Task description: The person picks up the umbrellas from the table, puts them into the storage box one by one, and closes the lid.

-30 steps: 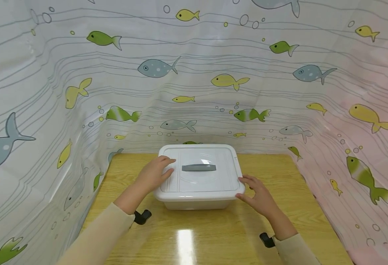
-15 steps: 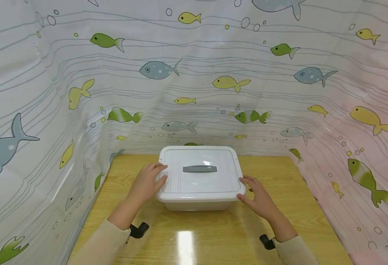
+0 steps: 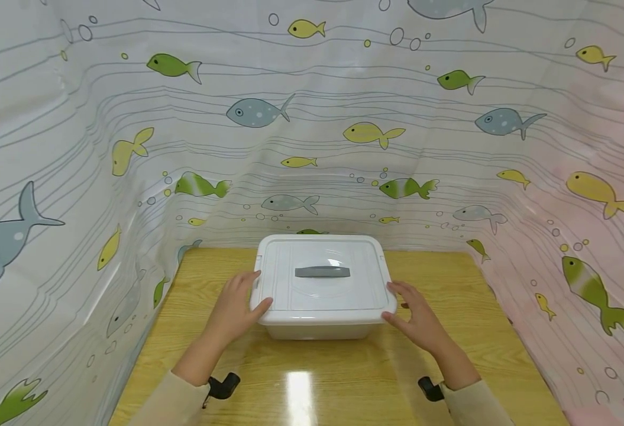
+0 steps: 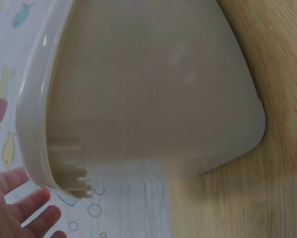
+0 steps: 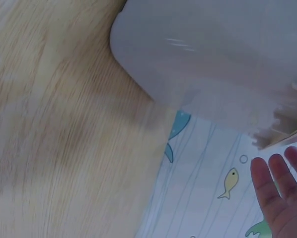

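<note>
A white plastic storage box stands on the table with its white lid on top. A grey handle crosses the middle of the lid. My left hand is at the lid's left edge, thumb over the front left corner. In the left wrist view, its fingers spread loosely beside the rim. On the opposite side, my right hand has fingertips and thumb right at the lid's right edge. The right wrist view shows these fingers extended near the rim. What the box contains is hidden.
The wood-grain table extends in front of the box and to both sides. A fish-patterned curtain surrounds it at the back, left and right, close behind the box. Black camera mounts sit on both wrists.
My left hand has drawn back leftward from over the lid's top to its left edge. My right hand has stayed at the right edge, and the box has not moved.
</note>
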Demonstrator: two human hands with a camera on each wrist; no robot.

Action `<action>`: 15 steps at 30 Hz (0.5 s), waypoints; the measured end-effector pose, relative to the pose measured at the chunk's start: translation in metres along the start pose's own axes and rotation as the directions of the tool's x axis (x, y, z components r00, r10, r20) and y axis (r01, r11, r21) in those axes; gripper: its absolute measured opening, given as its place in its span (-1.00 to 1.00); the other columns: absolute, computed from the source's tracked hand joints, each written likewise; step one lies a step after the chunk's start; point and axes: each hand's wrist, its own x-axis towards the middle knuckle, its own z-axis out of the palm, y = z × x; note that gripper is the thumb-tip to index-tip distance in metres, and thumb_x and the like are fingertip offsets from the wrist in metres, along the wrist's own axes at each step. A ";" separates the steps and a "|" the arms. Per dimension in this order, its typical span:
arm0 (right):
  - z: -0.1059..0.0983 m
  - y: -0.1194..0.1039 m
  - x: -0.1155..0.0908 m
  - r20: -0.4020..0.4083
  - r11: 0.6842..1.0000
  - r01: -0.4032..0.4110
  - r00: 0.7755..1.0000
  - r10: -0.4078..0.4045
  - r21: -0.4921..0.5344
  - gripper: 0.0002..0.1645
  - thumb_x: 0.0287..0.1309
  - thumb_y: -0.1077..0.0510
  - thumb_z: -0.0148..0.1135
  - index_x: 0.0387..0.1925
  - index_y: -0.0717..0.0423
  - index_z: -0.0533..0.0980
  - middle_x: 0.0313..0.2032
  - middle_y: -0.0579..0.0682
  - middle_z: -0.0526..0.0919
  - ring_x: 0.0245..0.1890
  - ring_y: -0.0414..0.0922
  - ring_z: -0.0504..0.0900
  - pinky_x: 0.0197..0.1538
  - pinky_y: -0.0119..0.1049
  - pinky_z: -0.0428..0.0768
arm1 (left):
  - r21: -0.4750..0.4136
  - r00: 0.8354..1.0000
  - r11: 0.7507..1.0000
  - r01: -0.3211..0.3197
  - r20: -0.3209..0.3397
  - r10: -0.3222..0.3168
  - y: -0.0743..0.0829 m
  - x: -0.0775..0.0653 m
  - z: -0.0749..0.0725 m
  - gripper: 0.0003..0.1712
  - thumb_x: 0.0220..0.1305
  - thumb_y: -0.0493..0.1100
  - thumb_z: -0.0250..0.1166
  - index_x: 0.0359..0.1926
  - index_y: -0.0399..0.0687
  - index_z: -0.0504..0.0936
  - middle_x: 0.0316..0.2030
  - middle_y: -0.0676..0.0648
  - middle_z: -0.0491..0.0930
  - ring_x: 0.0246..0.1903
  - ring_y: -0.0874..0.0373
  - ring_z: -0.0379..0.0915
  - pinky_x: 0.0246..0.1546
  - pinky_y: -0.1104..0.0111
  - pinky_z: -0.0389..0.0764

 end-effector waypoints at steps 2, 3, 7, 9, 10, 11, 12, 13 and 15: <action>0.000 0.000 0.000 0.016 1.000 -0.009 1.000 0.009 -0.001 -0.14 0.23 -0.12 0.38 0.45 0.08 0.30 0.42 0.21 0.26 0.35 0.19 0.28 0.11 0.14 0.55 | 0.004 0.999 1.000 0.010 0.032 -0.011 -0.001 -0.001 0.002 -0.08 0.26 0.27 0.34 0.41 -0.23 0.34 0.28 -0.28 0.35 0.28 -0.24 0.26 0.27 -0.14 0.33; 0.000 0.001 0.000 0.024 1.000 -0.015 1.000 0.015 -0.001 -0.12 0.22 -0.13 0.39 0.45 0.08 0.30 0.42 0.21 0.25 0.36 0.20 0.27 0.12 0.14 0.54 | 0.004 0.999 1.000 0.019 0.049 -0.019 -0.001 -0.001 0.002 -0.04 0.24 0.30 0.34 0.42 -0.23 0.33 0.29 -0.28 0.34 0.29 -0.24 0.25 0.27 -0.14 0.33; 0.001 0.002 0.000 0.047 1.000 -0.030 0.998 0.030 0.003 -0.07 0.19 -0.16 0.41 0.46 0.10 0.28 0.44 0.23 0.23 0.36 0.22 0.25 0.14 0.16 0.52 | 0.002 0.993 0.999 0.040 0.115 -0.040 -0.003 -0.003 0.004 0.10 0.14 0.42 0.35 0.45 -0.21 0.28 0.37 -0.34 0.23 0.33 -0.28 0.18 0.27 -0.18 0.30; 0.001 0.003 0.001 0.052 0.999 -0.033 0.998 0.033 0.004 -0.06 0.18 -0.17 0.41 0.47 0.09 0.27 0.44 0.23 0.23 0.37 0.23 0.25 0.15 0.17 0.51 | 0.005 0.990 0.999 0.044 0.138 -0.044 -0.004 -0.004 0.005 0.16 0.08 0.47 0.36 0.46 -0.21 0.26 0.41 -0.36 0.18 0.35 -0.32 0.15 0.27 -0.22 0.27; 0.001 0.003 0.001 0.053 0.999 -0.034 0.998 0.034 0.004 -0.05 0.18 -0.18 0.41 0.47 0.09 0.27 0.44 0.23 0.22 0.37 0.23 0.24 0.15 0.18 0.51 | 0.010 0.988 0.999 0.046 0.149 -0.047 -0.004 -0.004 0.006 0.19 0.06 0.49 0.35 0.47 -0.20 0.24 0.43 -0.36 0.14 0.37 -0.34 0.12 0.28 -0.23 0.25; 0.001 0.004 0.001 0.054 0.999 -0.035 0.998 0.034 0.006 -0.04 0.18 -0.18 0.41 0.48 0.09 0.26 0.44 0.23 0.22 0.37 0.23 0.24 0.15 0.19 0.51 | 0.013 0.986 0.999 0.045 0.159 -0.047 -0.005 -0.004 0.006 0.22 0.04 0.50 0.35 0.48 -0.20 0.23 0.45 -0.36 0.11 0.38 -0.36 0.09 0.28 -0.26 0.22; 0.001 0.004 0.001 0.055 0.999 -0.035 0.998 0.035 0.006 -0.04 0.18 -0.18 0.41 0.48 0.09 0.26 0.44 0.23 0.22 0.37 0.23 0.24 0.15 0.20 0.50 | 0.017 0.985 0.999 0.044 0.168 -0.046 -0.006 -0.004 0.007 0.24 0.03 0.51 0.35 0.49 -0.19 0.21 0.47 -0.36 0.08 0.39 -0.38 0.07 0.29 -0.28 0.20; 0.001 0.004 0.002 0.055 0.999 -0.036 0.998 0.036 0.005 -0.04 0.18 -0.19 0.41 0.48 0.09 0.26 0.44 0.23 0.22 0.37 0.23 0.24 0.15 0.19 0.50 | 0.021 0.983 0.999 0.041 0.178 -0.044 -0.006 -0.004 0.008 0.26 0.02 0.52 0.35 0.51 -0.19 0.19 0.48 -0.36 0.05 0.41 -0.38 0.03 0.30 -0.29 0.17; 0.000 0.005 0.002 0.058 0.999 -0.038 0.998 0.038 0.003 -0.03 0.18 -0.19 0.41 0.48 0.09 0.26 0.44 0.23 0.22 0.37 0.23 0.24 0.15 0.19 0.51 | 0.041 0.980 0.999 0.026 0.196 -0.033 -0.008 -0.003 0.008 0.29 0.02 0.54 0.33 0.53 -0.19 0.15 0.52 -0.34 -0.02 0.44 -0.38 -0.03 0.32 -0.30 0.10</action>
